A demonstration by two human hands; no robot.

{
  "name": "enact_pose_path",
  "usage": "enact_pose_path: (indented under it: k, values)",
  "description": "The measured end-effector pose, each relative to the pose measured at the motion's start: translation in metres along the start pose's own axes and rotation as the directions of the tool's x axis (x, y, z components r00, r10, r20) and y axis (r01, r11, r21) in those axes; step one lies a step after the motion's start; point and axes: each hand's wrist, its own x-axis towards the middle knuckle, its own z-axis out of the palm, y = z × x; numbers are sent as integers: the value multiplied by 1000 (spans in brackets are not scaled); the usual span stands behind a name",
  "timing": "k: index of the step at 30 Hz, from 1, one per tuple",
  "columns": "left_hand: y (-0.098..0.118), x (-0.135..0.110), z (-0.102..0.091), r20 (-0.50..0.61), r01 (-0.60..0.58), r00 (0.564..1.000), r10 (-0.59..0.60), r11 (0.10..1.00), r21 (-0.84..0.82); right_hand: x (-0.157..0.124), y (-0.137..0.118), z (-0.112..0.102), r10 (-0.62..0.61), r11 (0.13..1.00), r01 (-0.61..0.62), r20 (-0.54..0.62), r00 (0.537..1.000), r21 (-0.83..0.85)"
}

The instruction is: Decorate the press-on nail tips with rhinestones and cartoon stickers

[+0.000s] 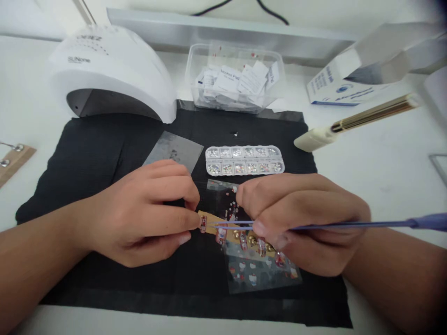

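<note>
Hands work close together over a black cloth (104, 158) on the white table (384, 177). The left hand (139, 214) pinches the end of a tan strip (209, 223) between thumb and fingers; small decorated nail tips (203, 223) sit in a row on this strip. The right hand (300, 218) is closed around a thin purple tool (349, 225), whose fine tip points at the nail tip just beside the left thumb. Under the strip lies a clear sticker sheet (258, 274). Behind the hands is a clear rhinestone tray (244, 160) and a grey plate (174, 150). Farther back stand a white nail lamp (111, 70), a clear box of pads (237, 79) and a gold-handled tool (359, 120).
</note>
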Motion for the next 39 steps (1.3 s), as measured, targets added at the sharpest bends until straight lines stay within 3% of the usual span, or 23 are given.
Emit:
enact_pose_path:
  k: [27, 39]
  values:
    - [2, 1, 0, 56, 15, 998, -14, 1000, -11, 3, 1, -4, 22, 1000, -23, 25, 999, 10]
    - [3, 1, 0, 77, 14, 997, -15, 1000, 10, 2, 0, -2, 20, 1000, -19, -21, 1000, 24]
